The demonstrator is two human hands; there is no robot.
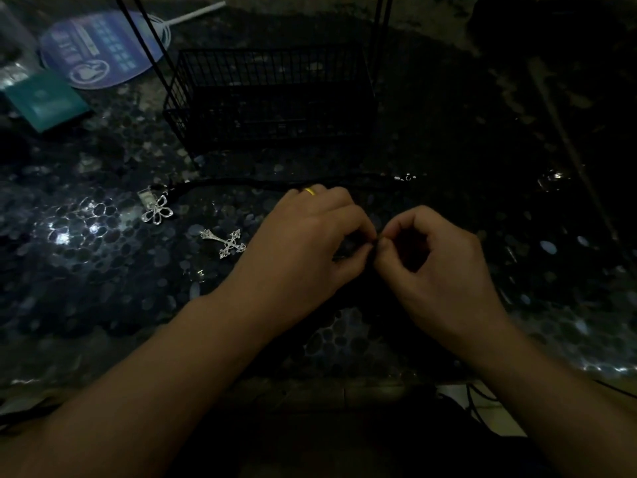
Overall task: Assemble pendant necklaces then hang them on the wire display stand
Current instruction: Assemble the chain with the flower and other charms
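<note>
Two hands meet low over the dark, pebble-patterned counter (86, 243), fingertips almost touching. The left hand (306, 243), a yellow ring (310, 191) on one finger, has its fingers curled inward with thumb and forefinger pinched together; the right hand (437, 263) mirrors it, its grip closed in a pinch at the same spot. Whatever they pinch is too small and dark to identify; a faint black strand seems to run between the fingertips, but the dim light hides it.

Left of the hands lie two silver pendants, apart from each other: a cross pendant (225, 242) near the left hand, and a flower pendant (158, 211) farther left, just beside a small clear tag. A black cord (241, 182) stretches across the counter behind the hands, barely visible against the surface, with small metal clasp parts (406, 177) glinting at its right end.

Behind it stands a black wire basket (269, 98); thin black rods rise from its sides and are cut off by the top edge, so the upper part of the stand is unseen. At far left sit a teal box (44, 101) and a round blue printed fan (96, 50). The right side is lost in shadow.
</note>
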